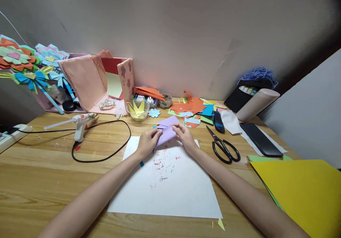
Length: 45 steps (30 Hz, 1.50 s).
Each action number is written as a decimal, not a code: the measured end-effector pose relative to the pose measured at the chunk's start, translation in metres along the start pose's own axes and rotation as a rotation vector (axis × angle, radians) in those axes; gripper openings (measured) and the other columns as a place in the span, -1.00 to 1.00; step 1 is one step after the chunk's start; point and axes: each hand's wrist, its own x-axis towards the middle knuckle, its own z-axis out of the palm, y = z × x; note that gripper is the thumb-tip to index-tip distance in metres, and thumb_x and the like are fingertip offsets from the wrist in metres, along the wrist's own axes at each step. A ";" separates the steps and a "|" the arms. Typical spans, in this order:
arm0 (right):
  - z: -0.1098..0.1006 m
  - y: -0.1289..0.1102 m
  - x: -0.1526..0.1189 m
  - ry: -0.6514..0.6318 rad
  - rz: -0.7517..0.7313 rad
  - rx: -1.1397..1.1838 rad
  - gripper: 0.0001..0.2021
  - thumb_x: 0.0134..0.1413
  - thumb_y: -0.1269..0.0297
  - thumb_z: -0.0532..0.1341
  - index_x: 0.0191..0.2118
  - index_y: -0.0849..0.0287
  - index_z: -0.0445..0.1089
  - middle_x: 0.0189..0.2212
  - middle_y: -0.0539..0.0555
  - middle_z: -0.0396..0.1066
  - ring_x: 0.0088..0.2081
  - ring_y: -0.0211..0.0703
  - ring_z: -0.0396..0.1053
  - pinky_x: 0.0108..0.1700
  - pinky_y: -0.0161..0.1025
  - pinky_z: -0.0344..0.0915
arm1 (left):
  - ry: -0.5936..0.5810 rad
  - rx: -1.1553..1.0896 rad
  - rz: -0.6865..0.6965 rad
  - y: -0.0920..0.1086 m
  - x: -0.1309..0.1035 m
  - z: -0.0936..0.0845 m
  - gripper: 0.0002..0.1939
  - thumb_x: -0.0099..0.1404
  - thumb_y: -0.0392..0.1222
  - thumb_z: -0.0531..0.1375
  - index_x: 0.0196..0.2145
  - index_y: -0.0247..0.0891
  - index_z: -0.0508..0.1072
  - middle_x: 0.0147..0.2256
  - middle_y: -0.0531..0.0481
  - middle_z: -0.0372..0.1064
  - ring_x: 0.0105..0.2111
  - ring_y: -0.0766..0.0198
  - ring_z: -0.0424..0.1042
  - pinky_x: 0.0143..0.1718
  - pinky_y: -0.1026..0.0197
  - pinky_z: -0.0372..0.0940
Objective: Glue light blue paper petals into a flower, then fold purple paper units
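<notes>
A piece of purple paper is held between my two hands above the far part of a white sheet. My left hand pinches its left edge, and my right hand grips the upper right corner. Just behind it lie more purple paper pieces on the table. The white sheet carries smears of red, orange, blue and dark colour. A small blue scrap shows beside my left wrist.
Black-handled scissors lie right of the sheet. A white glue gun with a looped black cable is at left. Coloured scraps, a clear bowl and a pink box stand behind. Yellow paper lies at right.
</notes>
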 end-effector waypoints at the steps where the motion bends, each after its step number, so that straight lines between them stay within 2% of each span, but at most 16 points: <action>1: 0.004 0.000 -0.002 -0.030 0.036 0.058 -0.67 -0.07 -0.02 0.19 -0.33 0.18 0.31 -0.51 0.00 0.36 -0.50 -0.27 0.34 -0.47 -0.33 0.31 | 0.034 -0.018 -0.009 0.000 0.000 0.000 -0.65 0.24 0.01 0.03 -0.39 -0.28 0.49 -0.44 0.00 0.44 -0.45 0.27 0.33 -0.42 0.28 0.12; 3: 0.012 0.001 -0.007 -0.115 0.098 0.103 -0.63 -0.05 -0.07 0.15 -0.35 0.20 0.28 -0.50 0.03 0.37 -0.50 -0.23 0.38 -0.46 -0.28 0.35 | 0.092 -0.043 -0.019 0.000 0.000 -0.001 -0.64 0.25 0.01 0.02 -0.41 -0.30 0.47 -0.47 -0.01 0.41 -0.47 0.27 0.32 -0.43 0.28 0.13; 5: 0.018 0.001 -0.011 -0.150 0.120 0.053 -0.62 -0.12 -0.04 0.23 -0.36 0.22 0.29 -0.51 0.03 0.38 -0.53 -0.22 0.38 -0.49 -0.29 0.35 | 0.119 -0.043 -0.005 0.001 -0.001 -0.001 -0.64 0.26 0.00 0.01 -0.41 -0.31 0.45 -0.48 -0.01 0.40 -0.46 0.28 0.31 -0.42 0.29 0.14; 9: 0.023 -0.001 -0.015 -0.120 0.111 -0.055 -0.65 -0.26 0.09 0.35 -0.41 0.27 0.33 -0.56 0.03 0.40 -0.55 -0.26 0.36 -0.48 -0.31 0.33 | 0.092 0.002 0.051 0.005 -0.004 -0.001 -0.68 0.27 -0.03 0.01 -0.38 -0.28 0.44 -0.44 -0.01 0.41 -0.45 0.29 0.32 -0.39 0.30 0.14; 15: 0.025 0.000 -0.015 -0.099 0.110 -0.003 -0.62 -0.28 0.04 0.34 -0.42 0.28 0.36 -0.64 0.01 0.38 -0.63 -0.29 0.32 -0.55 -0.33 0.31 | 0.076 0.015 0.058 0.007 -0.006 -0.001 -0.68 0.28 -0.03 0.00 -0.42 -0.27 0.42 -0.51 0.03 0.35 -0.51 0.32 0.26 -0.43 0.31 0.11; 22: 0.021 0.010 -0.012 -0.045 0.098 0.032 -0.60 -0.16 -0.07 0.24 -0.55 0.23 0.29 -0.69 0.03 0.37 -0.65 -0.25 0.34 -0.57 -0.33 0.31 | 0.033 -0.146 -0.014 0.003 -0.001 0.000 -0.64 0.24 0.02 0.03 -0.50 -0.31 0.39 -0.56 0.05 0.29 -0.53 0.35 0.21 -0.49 0.32 0.09; 26: 0.019 0.011 -0.010 -0.041 0.055 0.002 -0.61 -0.12 -0.07 0.22 -0.53 0.21 0.27 -0.71 -0.01 0.34 -0.68 -0.27 0.31 -0.60 -0.34 0.27 | -0.116 -0.366 -0.143 -0.002 0.003 0.000 -0.63 0.15 0.07 0.11 -0.52 -0.34 0.34 -0.57 0.05 0.27 -0.56 0.37 0.21 -0.54 0.33 0.10; 29: 0.019 0.010 -0.009 -0.125 0.028 -0.077 -0.62 -0.08 -0.05 0.20 -0.52 0.22 0.27 -0.72 -0.03 0.32 -0.69 -0.30 0.28 -0.62 -0.37 0.22 | -0.199 -0.459 -0.189 -0.004 0.005 -0.001 -0.64 0.11 0.07 0.16 -0.47 -0.36 0.35 -0.52 0.01 0.32 -0.53 0.34 0.27 -0.52 0.32 0.15; 33: 0.018 0.009 -0.009 -0.230 0.001 -0.153 -0.63 -0.01 -0.03 0.14 -0.49 0.23 0.29 -0.71 -0.05 0.29 -0.68 -0.33 0.25 -0.62 -0.38 0.20 | -0.212 -0.449 -0.175 -0.003 0.004 0.000 -0.63 0.13 0.07 0.14 -0.39 -0.36 0.37 -0.46 -0.03 0.35 -0.48 0.31 0.30 -0.51 0.32 0.19; 37: 0.018 0.008 -0.009 -0.197 -0.035 -0.151 -0.66 -0.01 -0.02 0.16 -0.45 0.20 0.28 -0.67 -0.07 0.29 -0.66 -0.34 0.25 -0.62 -0.39 0.19 | -0.187 -0.447 -0.172 -0.003 0.003 0.001 -0.62 0.12 0.07 0.15 -0.36 -0.37 0.38 -0.44 -0.03 0.37 -0.47 0.31 0.32 -0.48 0.31 0.20; 45: 0.016 0.009 -0.006 -0.157 -0.035 -0.102 -0.68 0.01 0.02 0.14 -0.50 0.19 0.23 -0.69 -0.08 0.28 -0.67 -0.33 0.27 -0.61 -0.39 0.21 | -0.162 -0.403 -0.173 -0.007 0.004 0.003 -0.62 0.09 0.07 0.18 -0.40 -0.37 0.38 -0.47 -0.01 0.37 -0.50 0.33 0.30 -0.51 0.32 0.18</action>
